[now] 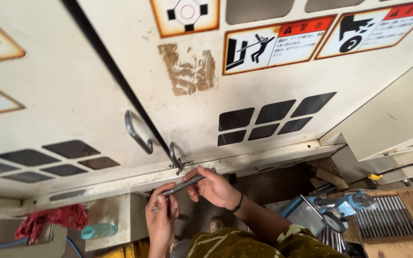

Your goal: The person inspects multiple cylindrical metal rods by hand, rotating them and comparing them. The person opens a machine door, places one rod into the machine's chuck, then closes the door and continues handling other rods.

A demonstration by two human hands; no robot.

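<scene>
Head view: two hands share one slim grey metal rod (183, 184). The left hand (161, 215) is closed around its lower end, the right hand (213, 185) pinches its upper end, so the rod spans between them, tilted up to the right. It sits just below two cream cabinet doors, each with one metal door handle (136, 132), (175, 156). One red rag (53, 217) and one clear plastic bottle (99, 231) lie lower left.

A machine workshop: below the cream cabinet doors (72, 95) with warning stickers (278, 44) lie a dial gauge (334, 220), metal rods (388, 216) and a red rag (53, 217).
</scene>
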